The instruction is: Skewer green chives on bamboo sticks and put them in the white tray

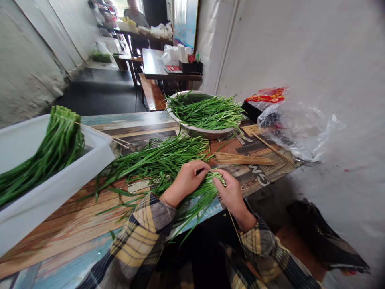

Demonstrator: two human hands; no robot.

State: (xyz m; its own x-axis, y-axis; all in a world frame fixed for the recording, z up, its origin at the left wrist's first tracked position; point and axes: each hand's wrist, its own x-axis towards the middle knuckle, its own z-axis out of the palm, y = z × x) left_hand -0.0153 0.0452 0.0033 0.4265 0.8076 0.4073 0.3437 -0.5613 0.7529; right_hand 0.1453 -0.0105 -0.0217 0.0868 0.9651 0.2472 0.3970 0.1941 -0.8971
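My right hand (233,196) is curled around the cut stem ends of a small bunch of garlic chives (206,186). A thin skewer (234,224) runs down from under that palm towards me. Beside it, my left hand (189,176) is closed, thumb and forefinger pinched on a chive stalk at the bunch's upper edge. The leaves trail down-left over the table edge. Just beyond my hands lies a loose pile of chives (162,158). Bamboo skewers (245,159) lie in a bundle right of the pile.
A metal bowl (202,132) heaped with chives stands at the back. On the left, a white tub (99,150) holds a skewered chive bunch (61,140). Clear plastic bags (300,128) lie by the right wall. A person (136,18) is at a far table.
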